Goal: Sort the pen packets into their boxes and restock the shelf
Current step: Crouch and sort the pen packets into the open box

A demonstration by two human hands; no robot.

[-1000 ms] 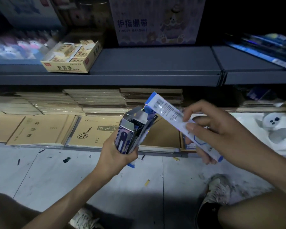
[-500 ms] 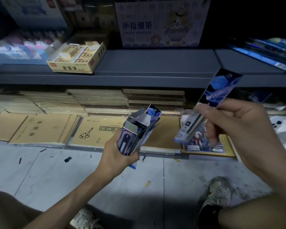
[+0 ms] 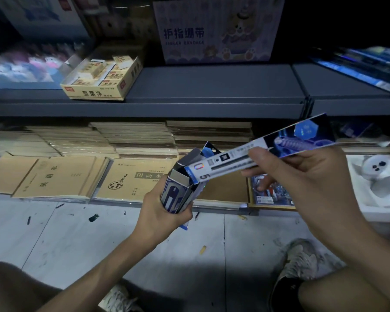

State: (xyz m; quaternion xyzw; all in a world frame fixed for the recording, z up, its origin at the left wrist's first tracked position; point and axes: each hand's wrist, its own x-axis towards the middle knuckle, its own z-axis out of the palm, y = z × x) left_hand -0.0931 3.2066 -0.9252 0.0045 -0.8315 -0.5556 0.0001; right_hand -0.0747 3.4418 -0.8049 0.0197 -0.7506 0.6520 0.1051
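My left hand grips a small blue and white pen box, its top flaps open, with another packet sticking out of it. My right hand pinches a long flat pen packet, white at one end and dark blue at the other. The packet lies almost level, and its white end with a large 5 touches the box's open mouth. Both hands are held above the floor in front of the lowest shelf.
A grey shelf above carries a yellow eraser box and a finger bandage carton. Brown notebooks lie stacked on the bottom shelf, with a white toy at right. My shoes and knees are on the grey floor.
My right hand turned the packet over and lowered it from upright to nearly level, bringing its white end to the mouth of the box. My left hand kept the box almost still.
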